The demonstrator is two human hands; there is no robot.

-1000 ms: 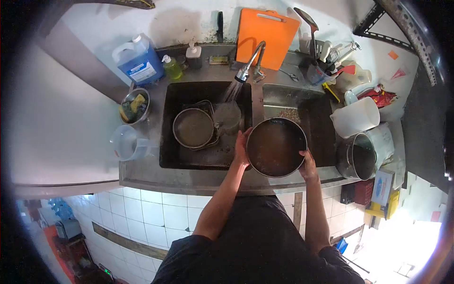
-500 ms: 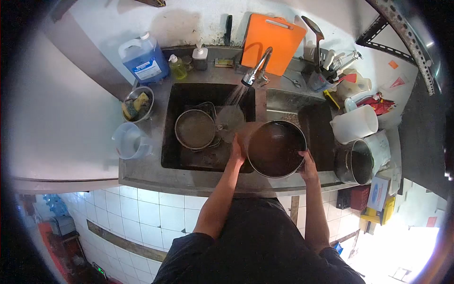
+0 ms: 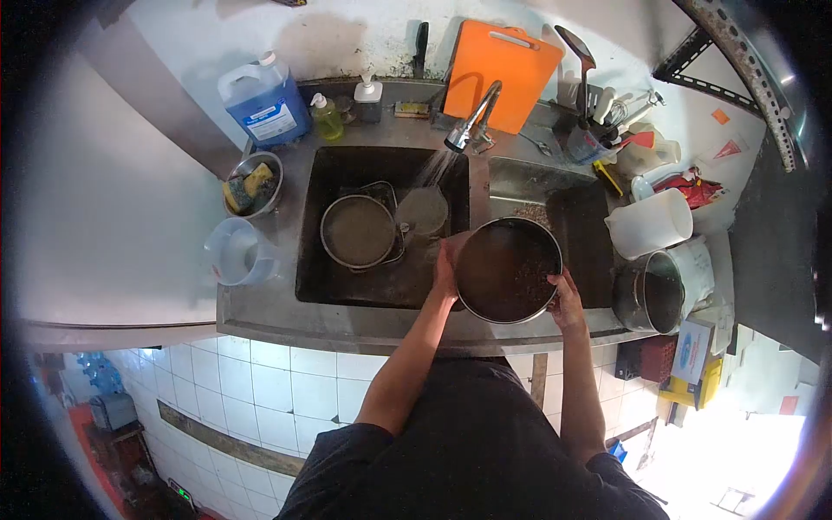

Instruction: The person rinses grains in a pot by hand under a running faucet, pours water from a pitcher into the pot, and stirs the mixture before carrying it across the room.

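Between my two hands is a round metal pot (image 3: pixel 509 270), held over the sink divider and the right basin, its dark brownish inside facing up. My left hand (image 3: pixel 445 270) grips its left side, with the fingers partly hidden behind the wall. On the right, my right hand (image 3: pixel 566 299) has its thumb at the rim and its fingers on the outside. Left of the pot, water runs from the faucet (image 3: pixel 459 139) into the left basin (image 3: pixel 338 293). A round sieve-like pan (image 3: pixel 358 231) and a round lid-like piece (image 3: pixel 423 211) lie in that basin.
An orange cutting board (image 3: pixel 504 74) leans behind the faucet. A blue jug (image 3: pixel 267 104), a soap bottle (image 3: pixel 327 119), a bowl of sponges (image 3: pixel 253 185) and a clear pitcher (image 3: pixel 238 251) stand left. A utensil holder (image 3: pixel 587 146), a white container (image 3: pixel 650 224) and another pot (image 3: pixel 648 293) stand right.
The pot has tilted slightly in my hands, and the look of its brownish inside has shifted. Both hands keep their hold; water still runs from the faucet.
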